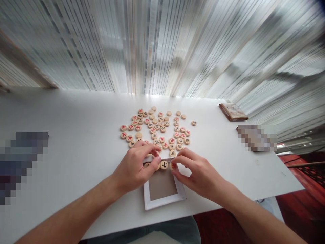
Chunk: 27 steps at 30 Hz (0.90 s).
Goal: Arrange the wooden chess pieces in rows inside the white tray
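White table (76,162). Right hand (200,169) pinched red-marked disc (173,166) at 1 o'clock on white frame (165,200); left hand's (135,162) grip, at 11, I couldn't tell. Disc seemed light, hard, best held rimwise.

White surface (88,118), striped sheer curtain (157,44) hanging along far edge. Brown-edged boxy item (232,112) lying R side, nr curtain; pixelated item (257,138) just this side of it. Larger pixelated block (22,162) far L, can't ID either. Red material (294,213) past surface's R end, w/ dark mesh-like pc. (311,173) alongside.
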Tool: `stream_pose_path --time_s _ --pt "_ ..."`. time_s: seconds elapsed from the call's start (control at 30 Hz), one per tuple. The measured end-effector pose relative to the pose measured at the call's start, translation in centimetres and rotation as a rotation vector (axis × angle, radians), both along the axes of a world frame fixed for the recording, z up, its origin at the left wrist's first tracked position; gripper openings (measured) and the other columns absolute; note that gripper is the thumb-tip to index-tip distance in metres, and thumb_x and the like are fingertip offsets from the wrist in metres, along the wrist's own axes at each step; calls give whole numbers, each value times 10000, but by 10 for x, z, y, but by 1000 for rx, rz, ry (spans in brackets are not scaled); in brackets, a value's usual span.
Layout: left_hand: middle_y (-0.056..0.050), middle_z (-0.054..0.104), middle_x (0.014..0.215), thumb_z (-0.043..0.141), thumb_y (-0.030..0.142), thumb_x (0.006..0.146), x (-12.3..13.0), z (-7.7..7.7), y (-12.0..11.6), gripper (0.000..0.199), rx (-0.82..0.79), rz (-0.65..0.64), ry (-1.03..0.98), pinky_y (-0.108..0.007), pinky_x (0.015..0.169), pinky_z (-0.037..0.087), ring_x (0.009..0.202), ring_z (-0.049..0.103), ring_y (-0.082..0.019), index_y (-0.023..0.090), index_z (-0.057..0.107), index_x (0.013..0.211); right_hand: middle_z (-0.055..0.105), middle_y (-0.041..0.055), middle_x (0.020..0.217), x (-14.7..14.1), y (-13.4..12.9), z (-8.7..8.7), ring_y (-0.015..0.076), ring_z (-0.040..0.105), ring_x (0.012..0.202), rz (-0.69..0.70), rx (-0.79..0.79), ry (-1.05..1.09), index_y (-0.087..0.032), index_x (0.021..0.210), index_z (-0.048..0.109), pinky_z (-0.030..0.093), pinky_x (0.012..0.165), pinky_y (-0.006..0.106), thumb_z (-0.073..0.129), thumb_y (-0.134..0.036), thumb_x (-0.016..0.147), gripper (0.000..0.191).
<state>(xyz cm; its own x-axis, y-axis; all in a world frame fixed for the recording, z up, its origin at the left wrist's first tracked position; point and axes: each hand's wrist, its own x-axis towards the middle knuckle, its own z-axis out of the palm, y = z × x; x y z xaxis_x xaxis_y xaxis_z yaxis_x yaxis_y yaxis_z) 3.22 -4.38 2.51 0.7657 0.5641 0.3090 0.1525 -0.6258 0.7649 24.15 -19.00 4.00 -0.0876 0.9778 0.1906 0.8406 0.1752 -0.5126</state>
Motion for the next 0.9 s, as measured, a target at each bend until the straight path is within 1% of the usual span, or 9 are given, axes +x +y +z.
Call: stream_pose_path --time_s 0.13,0.23,0.33,0.43,0.57,0.77,0.87,0.9 --pt "-97 810 1037 661 294 962 -1 -4 -1 241 1 -41 11 -406 908 563 1032 702 -291 203 765 1159 660 71 984 -2 3 -5 196 672 813 -24 -44 -78 -211 1021 692 573 741 316 649 -162 995 71" --pt "-103 803 1029 658 286 958 -1 -5 -2 257 0 -54 10 -419 915 558 1051 680 -297 184 768 1166 664 75 993 -3 3 -9 210 672 828 -51 -41 -117 -204 1052 700 569 741 332 662 -149 981 98" --pt "-107 790 1014 652 283 959 -1 -4 -3 249 5 -61 17 -418 901 554 1031 666 -292 163 770 1142 672 81 1003 -4 2 -13 229 676 844 -67 -29 -129 -195 1077 710 566 734 348 681 -145 965 127" --pt "-105 790 1003 653 283 961 -1 -3 -4 253 0 -76 27 -414 896 553 1026 659 -291 161 765 1153 675 81 985 -4 1 -15 226 670 830 -70 2 -133 -191 1014 720 555 718 344 664 -153 983 74" --pt "-106 801 1008 663 283 956 0 -4 -4 266 -3 -79 29 -414 899 555 1038 659 -297 168 763 1174 677 81 959 -5 1 -16 211 662 799 -63 37 -133 -185 968 728 541 704 330 631 -169 1018 110" --pt "-91 806 998 660 271 954 -1 -5 -4 267 -3 -75 36 -423 914 559 1043 656 -289 172 765 1178 672 72 955 -5 3 -18 192 661 773 -73 19 -122 -190 964 745 534 692 312 640 -158 1016 121" --pt "-81 807 1027 650 256 949 -1 -6 -5 235 17 -51 12 -411 901 561 1026 670 -271 176 769 1135 681 65 956 -4 3 -15 192 660 776 -81 0 -91 -200 973 753 530 690 306 706 -132 966 84" --pt "-76 808 1027 643 250 953 -1 -6 -5 217 31 -42 3 -407 901 557 1018 676 -265 177 768 1115 686 61 962 -4 3 -12 188 657 772 -80 -16 -62 -206 975 757 525 680 297 736 -119 937 98"
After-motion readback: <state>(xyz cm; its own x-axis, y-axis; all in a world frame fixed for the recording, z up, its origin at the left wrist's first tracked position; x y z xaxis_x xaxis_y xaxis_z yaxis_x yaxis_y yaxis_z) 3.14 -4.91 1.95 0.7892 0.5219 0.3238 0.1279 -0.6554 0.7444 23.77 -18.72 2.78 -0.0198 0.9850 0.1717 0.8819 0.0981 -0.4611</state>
